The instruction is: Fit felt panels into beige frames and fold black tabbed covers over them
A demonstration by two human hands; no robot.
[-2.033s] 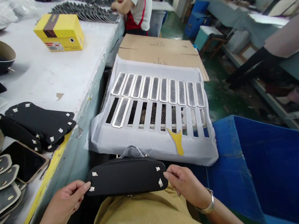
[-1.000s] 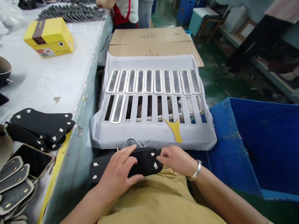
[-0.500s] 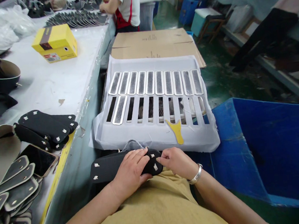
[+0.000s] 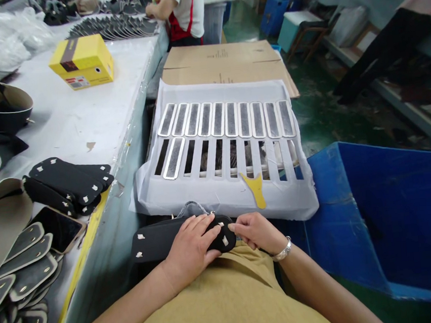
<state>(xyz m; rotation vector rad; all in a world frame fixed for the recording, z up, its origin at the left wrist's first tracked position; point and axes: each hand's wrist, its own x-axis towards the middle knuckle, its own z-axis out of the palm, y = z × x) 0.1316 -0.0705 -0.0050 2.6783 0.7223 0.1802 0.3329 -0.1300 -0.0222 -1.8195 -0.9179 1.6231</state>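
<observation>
In my lap lies a black bag (image 4: 154, 242), its long rounded base facing up, with pale metal prong tabs near both ends. A clear loop shows along its far edge. My left hand (image 4: 193, 242) lies across the base, fingers over it and thumb along the near edge, steadying it. At the right end, my right hand (image 4: 258, 232) is closed, thumb and forefinger pinched together against the base beside the tabs. Whatever is between those fingertips is too small to make out. A silver bracelet (image 4: 283, 249) circles the right wrist.
Ahead, a white slotted tray (image 4: 222, 196) carries several grey strips (image 4: 218, 119) and a yellow cutout (image 4: 255, 190). Left, a table (image 4: 118, 100) holds black panels (image 4: 67, 181), a phone (image 4: 60, 230) and a yellow box (image 4: 83, 62). A blue bin (image 4: 343, 220) stands right. Someone works farther back.
My right hand has drawn slightly right along the end of the base. My left hand keeps its place on the bag. The whole view has shifted a little.
</observation>
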